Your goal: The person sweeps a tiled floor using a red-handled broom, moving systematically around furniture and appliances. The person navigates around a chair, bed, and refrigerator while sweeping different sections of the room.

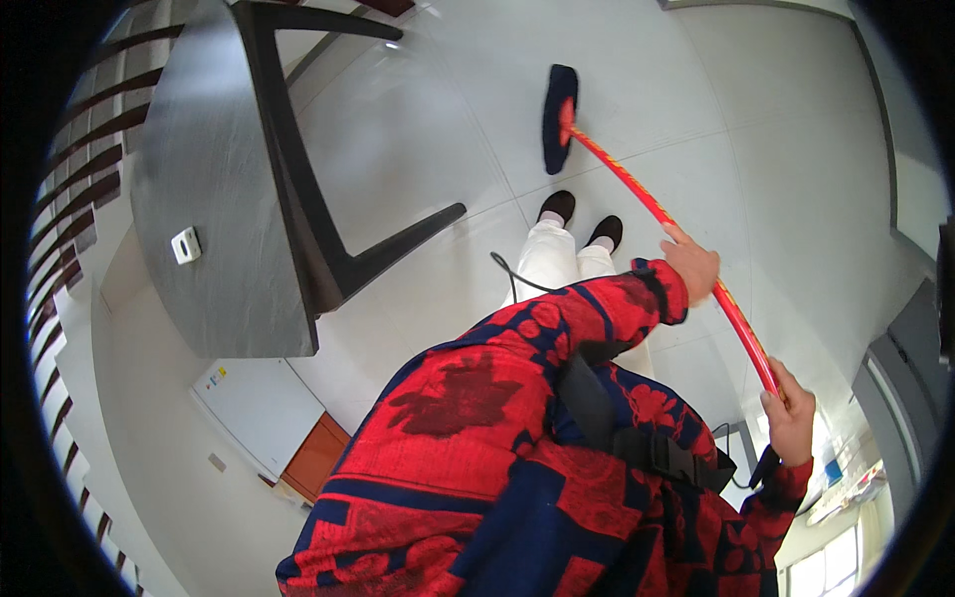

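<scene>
Both hands wrapped around red broom handle [686,249]: left hand [693,267] midway, right hand [792,413] near top. Dark broom head [557,117] on tiled floor [776,149], ahead of shoes [582,219]. Risk: wide sweep leftward probably knocks black table leg [398,244].

I am holding a mop [637,189] that is running as one straight slanted line from my hands down to the floor. Its long thin handle [696,261] is showing bright red with faint yellow markings. My left hand [693,267] is wrapping the handle about midway, index finger lying along it; my right hand [791,416] is closing around the upper end. The flat, dark blue mop head [557,117] is lying on the pale floor tiles [796,149], just ahead of my two dark shoes [582,219].
</scene>
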Demonstrator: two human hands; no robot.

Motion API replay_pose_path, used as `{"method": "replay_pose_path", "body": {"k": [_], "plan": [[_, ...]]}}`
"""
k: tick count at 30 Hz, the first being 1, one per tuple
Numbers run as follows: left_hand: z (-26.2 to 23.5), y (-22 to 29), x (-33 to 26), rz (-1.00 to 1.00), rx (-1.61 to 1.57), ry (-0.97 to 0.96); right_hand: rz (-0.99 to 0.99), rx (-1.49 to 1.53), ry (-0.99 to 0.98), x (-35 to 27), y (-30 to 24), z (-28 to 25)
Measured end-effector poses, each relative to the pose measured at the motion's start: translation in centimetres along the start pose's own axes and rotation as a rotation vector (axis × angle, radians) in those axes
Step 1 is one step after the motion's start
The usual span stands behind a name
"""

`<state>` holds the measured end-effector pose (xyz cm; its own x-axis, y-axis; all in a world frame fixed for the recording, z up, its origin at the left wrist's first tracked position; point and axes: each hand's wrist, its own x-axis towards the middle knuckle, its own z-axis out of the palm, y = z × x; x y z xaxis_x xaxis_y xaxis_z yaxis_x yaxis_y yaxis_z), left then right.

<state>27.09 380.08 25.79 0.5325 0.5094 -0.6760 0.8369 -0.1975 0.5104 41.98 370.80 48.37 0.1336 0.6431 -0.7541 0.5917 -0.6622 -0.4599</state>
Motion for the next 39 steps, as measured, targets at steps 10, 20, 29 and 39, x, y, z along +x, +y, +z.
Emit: {"method": "replay_pose_path", "body": {"k": [10,20,29,39], "plan": [[-2.4,-29.6,-4.4,-0.508,-0.051,0.260,-0.590,0.022,-0.350,19.8,-9.6,17.5],[1.8,-45.3,-12.1,-0.730,-0.269,0.409,-0.686,-0.271,-0.421,24.0,-19.5,33.8],[3.7,-37.1,-4.7,-0.614,-0.244,0.418,-0.693,-0.471,-0.195,21.8,-14.3,25.2],[4.1,-15.6,0.8,-0.299,-0.192,0.185,-0.439,-0.388,-0.005,11.3,-1.7,10.1]]}}
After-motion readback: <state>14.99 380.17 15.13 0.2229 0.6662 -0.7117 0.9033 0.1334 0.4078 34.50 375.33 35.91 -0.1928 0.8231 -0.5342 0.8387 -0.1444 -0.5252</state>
